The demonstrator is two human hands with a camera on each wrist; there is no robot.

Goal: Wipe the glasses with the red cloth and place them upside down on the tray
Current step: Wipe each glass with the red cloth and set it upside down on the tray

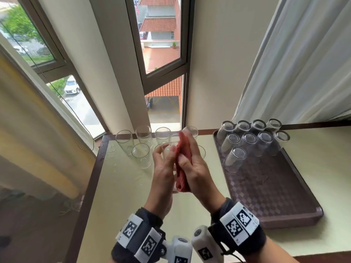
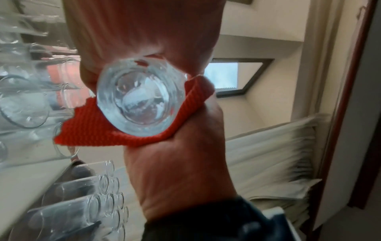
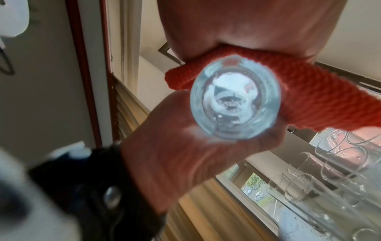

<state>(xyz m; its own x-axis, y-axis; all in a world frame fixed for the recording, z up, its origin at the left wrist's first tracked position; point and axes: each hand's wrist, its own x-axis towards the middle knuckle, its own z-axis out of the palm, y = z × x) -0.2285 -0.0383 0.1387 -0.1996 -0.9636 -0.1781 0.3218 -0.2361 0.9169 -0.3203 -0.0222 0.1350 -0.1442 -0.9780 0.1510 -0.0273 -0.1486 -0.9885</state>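
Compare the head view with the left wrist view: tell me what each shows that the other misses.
Head view only: the whole tray with nine upturned glasses, and the windows.

Left wrist view only: the thick base of the held glass end-on, and a white pillow.

Both: the red cloth against that glass, the right hand, and waiting upright glasses.

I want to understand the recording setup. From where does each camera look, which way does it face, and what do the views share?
Head: on the head, facing forward and down at the table, tray, both hands and wristbands.
Left wrist: along the left hand at the held glass; right hand shows.
Right wrist: along the right hand; left hand shows.
Shared: glass, red cloth.
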